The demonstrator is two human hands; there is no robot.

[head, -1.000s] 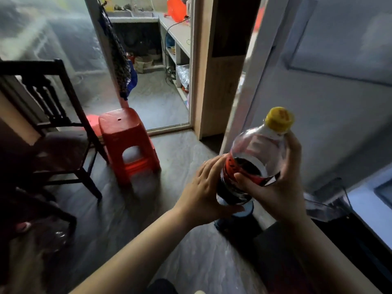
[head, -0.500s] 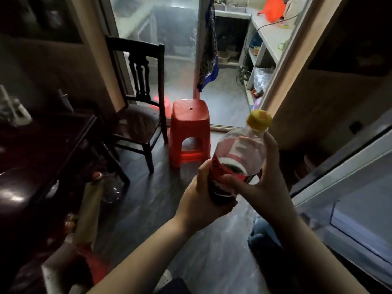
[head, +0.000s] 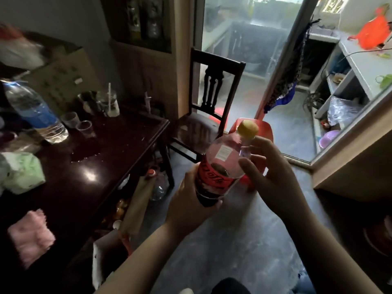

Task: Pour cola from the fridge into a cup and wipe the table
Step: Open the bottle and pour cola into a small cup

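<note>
Cola bottle (head: 220,166) up in front of the chest, tilted, yellow cap (head: 247,128) pointing away toward the red stool (head: 266,130). Left hand (head: 191,200) is wrapped tight round the dark lower end; right hand (head: 273,177) cups the clear upper part, thumb across the front. The red label carries black script, upside down and blurred, so it won't read; a small white panel of print above it is too fine to make out. Little cola left, pooled low in the bottle. Left of the bottle stands the dark bench (head: 101,166), with a wet spill (head: 84,154) shining on it. Beyond that, two clear cups (head: 84,127) beside a big water bottle (head: 34,111), its blue label unreadable. A pink cloth (head: 29,236) lies at the bench's near edge, smeared by motion.
</note>
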